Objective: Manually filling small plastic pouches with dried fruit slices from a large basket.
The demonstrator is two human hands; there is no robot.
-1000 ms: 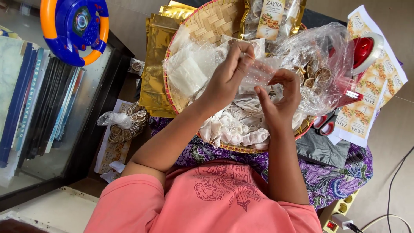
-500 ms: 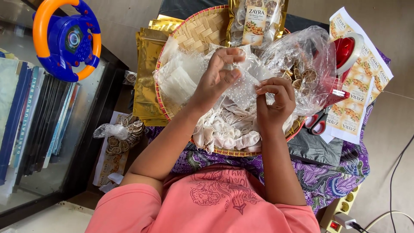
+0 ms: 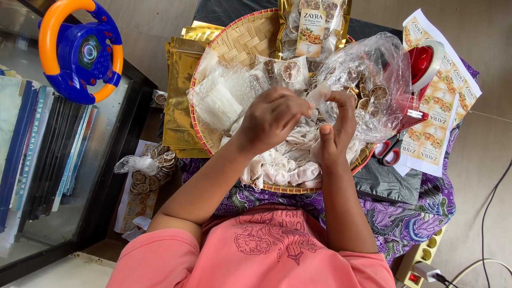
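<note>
A: State of hands?
B: Left hand point(image 3: 274, 114) and right hand point(image 3: 333, 125) both pinch one small white pouch point(image 3: 316, 97), held above the woven tray point(image 3: 242, 40).

A: Surroundings?
B: Clear bag of dried slices point(image 3: 370, 85) just beside.

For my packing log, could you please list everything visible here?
Woven tray: one, tan, on lap.
Clear bag of dried slices: one, on tray, right.
Small white pouch: one, pinched by both hands.
White pouches: pile, tray front.
Gold bags: stack, left of tray.
Toy steering wheel: one, blue and orange, upper left.
Tape dispenser: one, red, right.
Scissors: one, red handles.
Left hand; right hand.
</note>
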